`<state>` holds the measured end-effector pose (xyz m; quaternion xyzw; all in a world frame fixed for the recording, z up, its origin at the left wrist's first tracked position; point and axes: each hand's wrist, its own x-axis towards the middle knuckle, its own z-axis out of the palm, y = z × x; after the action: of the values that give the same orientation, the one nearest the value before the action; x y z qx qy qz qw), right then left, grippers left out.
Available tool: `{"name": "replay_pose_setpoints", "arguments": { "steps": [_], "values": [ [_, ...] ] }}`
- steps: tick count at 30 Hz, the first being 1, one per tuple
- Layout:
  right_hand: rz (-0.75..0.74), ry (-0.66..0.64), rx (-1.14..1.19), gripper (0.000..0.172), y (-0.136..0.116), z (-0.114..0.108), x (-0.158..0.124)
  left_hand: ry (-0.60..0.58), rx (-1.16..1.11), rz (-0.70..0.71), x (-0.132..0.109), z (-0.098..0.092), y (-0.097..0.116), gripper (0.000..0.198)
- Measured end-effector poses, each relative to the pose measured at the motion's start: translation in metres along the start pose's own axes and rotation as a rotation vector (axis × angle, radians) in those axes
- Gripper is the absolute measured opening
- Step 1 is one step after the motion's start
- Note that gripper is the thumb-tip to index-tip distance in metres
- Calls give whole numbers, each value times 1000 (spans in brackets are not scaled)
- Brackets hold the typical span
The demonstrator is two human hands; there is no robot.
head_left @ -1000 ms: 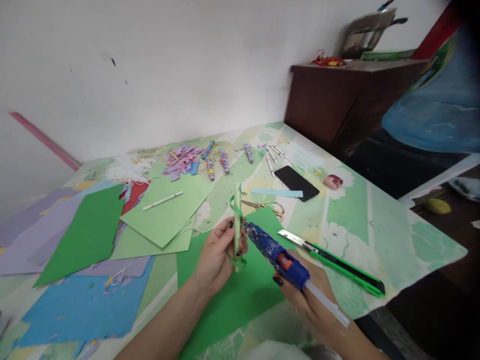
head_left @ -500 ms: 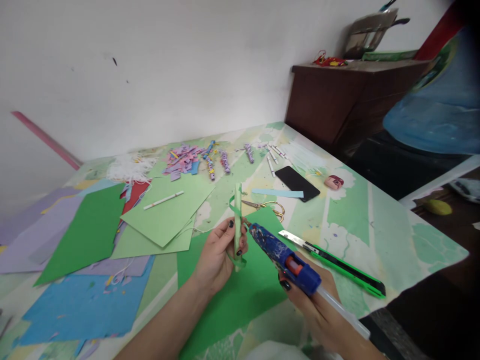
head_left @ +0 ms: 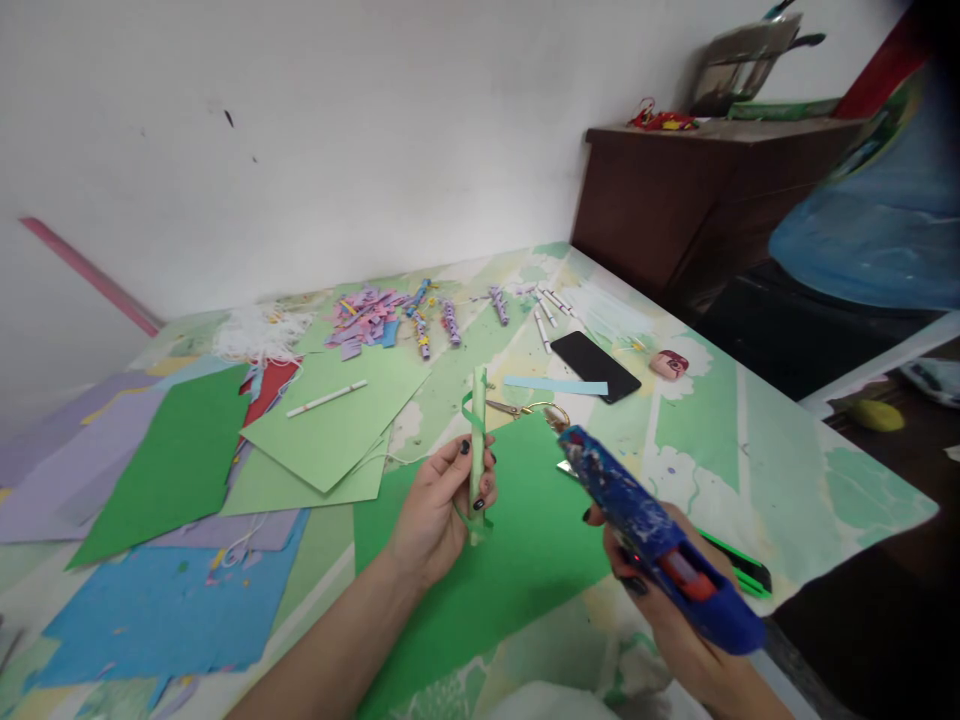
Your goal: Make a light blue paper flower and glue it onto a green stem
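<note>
My left hand [head_left: 439,510] is closed round a rolled light green paper stick [head_left: 477,440], held upright, with a darker green paper strip coiled around it. My right hand [head_left: 667,600] grips a blue hot glue gun [head_left: 652,535] spattered with white, its nozzle pointing up and left, clear of the stick by a short gap. Both hands hover over a dark green paper sheet [head_left: 517,560] on the table.
A green utility knife [head_left: 739,570] lies partly behind the glue gun. Scissors [head_left: 525,410], a pale blue strip [head_left: 555,386], a black phone [head_left: 594,365] and a small pink object [head_left: 667,364] lie beyond. Coloured paper sheets [head_left: 172,470] cover the left; scraps [head_left: 382,320] sit near the wall. A dark cabinet [head_left: 675,190] stands right.
My right hand has drawn the glue gun away from the stick, to the right and toward me, tilting its nozzle upward. My left hand and the stick have stayed nearly still.
</note>
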<state>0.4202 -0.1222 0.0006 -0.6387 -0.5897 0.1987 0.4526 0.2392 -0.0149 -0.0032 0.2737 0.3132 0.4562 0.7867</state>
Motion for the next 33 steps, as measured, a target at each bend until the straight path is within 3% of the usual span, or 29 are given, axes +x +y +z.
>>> {"name": "replay_pose_setpoints", "arguments": {
  "steps": [5,10,13,15,17,20,23,27,33],
  "values": [
    [141,300,-443,36,26,-30,17,24,-22,-34,2,-1,0,18],
    [223,282,-759,46,80,-64,32,27,-28,-52,1,0,0,18],
    [232,202,-801,43,109,-68,28,33,-19,-58,0,1,0,17],
    [285,141,-855,42,114,-64,26,30,-15,-60,0,2,0,17],
    [348,210,-929,46,105,-57,28,24,-10,-59,0,2,0,17],
    [218,328,-852,46,76,-44,37,14,-7,-63,0,2,0,14],
    [-57,177,-440,32,40,-25,46,-1,-7,-67,0,3,-1,13],
    [-195,-95,46,30,-2,8,48,-11,14,-56,-1,4,-1,14],
    [-238,-190,226,36,-23,40,48,-13,33,-21,-1,3,0,10]
  ]
}}
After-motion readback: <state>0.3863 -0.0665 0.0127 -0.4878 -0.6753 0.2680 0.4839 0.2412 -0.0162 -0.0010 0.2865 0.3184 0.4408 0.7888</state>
